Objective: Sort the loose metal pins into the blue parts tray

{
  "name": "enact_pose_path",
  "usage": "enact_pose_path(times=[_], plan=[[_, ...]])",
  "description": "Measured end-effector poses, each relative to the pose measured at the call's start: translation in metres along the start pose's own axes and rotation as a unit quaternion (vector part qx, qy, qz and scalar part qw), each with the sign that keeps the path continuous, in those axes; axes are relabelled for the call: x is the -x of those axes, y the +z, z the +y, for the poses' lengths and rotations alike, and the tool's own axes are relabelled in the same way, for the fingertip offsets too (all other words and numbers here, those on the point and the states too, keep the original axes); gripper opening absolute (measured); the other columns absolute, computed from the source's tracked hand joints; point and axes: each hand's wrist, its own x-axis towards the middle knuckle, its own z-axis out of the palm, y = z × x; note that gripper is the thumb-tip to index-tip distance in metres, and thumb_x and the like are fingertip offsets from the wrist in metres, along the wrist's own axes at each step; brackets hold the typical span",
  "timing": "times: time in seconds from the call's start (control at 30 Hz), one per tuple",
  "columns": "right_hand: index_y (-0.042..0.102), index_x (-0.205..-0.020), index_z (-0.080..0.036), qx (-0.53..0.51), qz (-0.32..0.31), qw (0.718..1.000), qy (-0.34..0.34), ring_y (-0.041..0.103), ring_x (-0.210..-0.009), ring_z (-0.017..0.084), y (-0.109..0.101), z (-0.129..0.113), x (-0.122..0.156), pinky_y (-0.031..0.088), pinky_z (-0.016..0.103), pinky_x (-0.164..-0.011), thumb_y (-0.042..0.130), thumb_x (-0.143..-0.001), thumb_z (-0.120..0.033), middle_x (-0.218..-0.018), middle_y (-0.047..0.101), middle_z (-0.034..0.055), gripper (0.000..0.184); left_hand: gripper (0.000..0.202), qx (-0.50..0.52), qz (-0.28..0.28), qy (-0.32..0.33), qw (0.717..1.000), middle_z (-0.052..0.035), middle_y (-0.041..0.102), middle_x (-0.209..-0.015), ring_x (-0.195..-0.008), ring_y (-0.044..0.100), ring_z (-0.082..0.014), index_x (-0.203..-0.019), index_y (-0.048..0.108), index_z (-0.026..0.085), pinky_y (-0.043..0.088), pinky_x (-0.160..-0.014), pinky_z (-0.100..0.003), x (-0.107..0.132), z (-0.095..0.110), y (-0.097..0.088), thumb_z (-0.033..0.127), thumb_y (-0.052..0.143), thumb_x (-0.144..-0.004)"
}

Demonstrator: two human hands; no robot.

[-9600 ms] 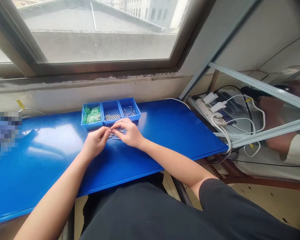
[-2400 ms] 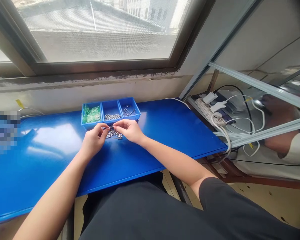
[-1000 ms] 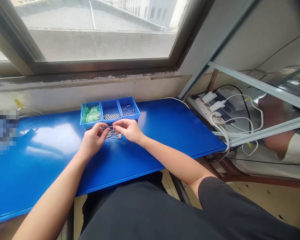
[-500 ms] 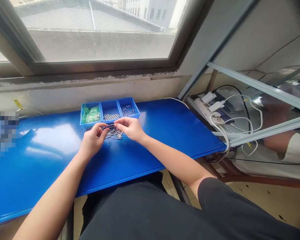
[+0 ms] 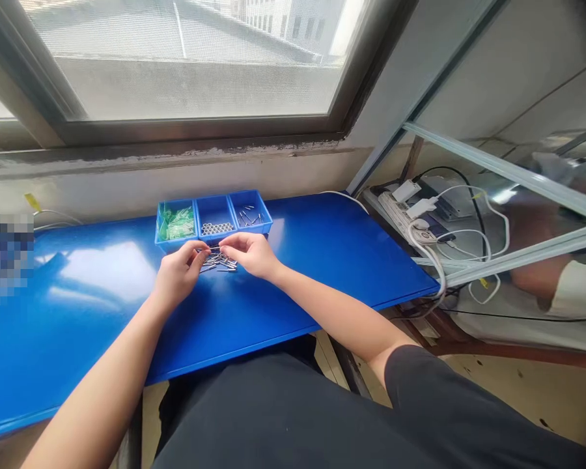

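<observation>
Our left hand (image 5: 178, 273) and right hand (image 5: 254, 253) face each other, fingertips pinched together and nearly meeting. Whether either nips a piece is too small for us to tell. Between and just under them a loose heap of small metal pins (image 5: 219, 262) lies on the blue table (image 5: 322, 260). Just beyond stands the three-compartment tray (image 5: 265, 228), holding green parts (image 5: 177, 223), metal sleeves (image 5: 215, 228) and a few pins. We judge the work partway: a heap is out and stock remains in every compartment.
</observation>
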Motion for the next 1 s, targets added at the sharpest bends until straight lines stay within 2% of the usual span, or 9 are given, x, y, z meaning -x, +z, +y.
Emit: enact_pose_path(times=[0.23, 0.43, 0.6, 1.0], plan=[[0.073, -0.089, -0.013, -0.013, -0.001, 1.000, 0.003, 0.067, -0.073, 0.013, 0.0011, 0.0001, 0.0005, 0.056, 0.027, -0.072, 0.075, -0.072, -0.037, -0.084, 0.073, 0.0056, 0.029, 0.028, -0.002, -0.013, -0.004, 1.000, 0.0029, 0.057, -0.061, -0.052, 0.047, -0.0101, -0.088, 0.064, 0.018, 0.040, -0.055, -0.021, -0.0003, -0.0003, 0.0006, 0.041, 0.049, -0.093], [0.072, -0.090, -0.012, -0.015, 0.007, 1.000, 0.007, 0.065, -0.070, 0.013, 0.0010, 0.0023, -0.0012, 0.055, 0.027, -0.068, 0.075, -0.072, -0.040, -0.081, 0.072, 0.0057, 0.033, 0.025, 0.004, 0.005, 0.002, 1.000, 0.0067, 0.051, -0.056, -0.050, 0.046, -0.0091, -0.104, 0.063, 0.020, 0.040, -0.055, -0.020, 0.0004, 0.0001, 0.0020, 0.040, 0.057, -0.089], [0.072, -0.091, -0.013, -0.007, -0.003, 1.000, 0.000, 0.068, -0.075, 0.014, 0.0010, 0.0014, 0.0001, 0.056, 0.028, -0.073, 0.074, -0.074, -0.037, -0.086, 0.073, 0.0064, 0.029, 0.019, 0.001, 0.009, 0.014, 1.000, 0.0065, 0.050, -0.056, -0.049, 0.044, -0.0080, -0.095, 0.064, 0.020, 0.038, -0.055, -0.019, -0.0001, -0.0009, 0.0019, 0.036, 0.055, -0.091], [0.073, -0.091, -0.014, 0.014, -0.004, 1.000, -0.005, 0.069, -0.079, 0.016, 0.0014, -0.0003, 0.0024, 0.057, 0.029, -0.076, 0.073, -0.075, -0.038, -0.088, 0.074, 0.0066, 0.029, 0.028, -0.008, -0.012, 0.006, 1.000, 0.0026, 0.058, -0.061, -0.052, 0.047, -0.0102, -0.087, 0.065, 0.018, 0.040, -0.055, -0.021, 0.0002, -0.0017, -0.0002, 0.041, 0.049, -0.094]])
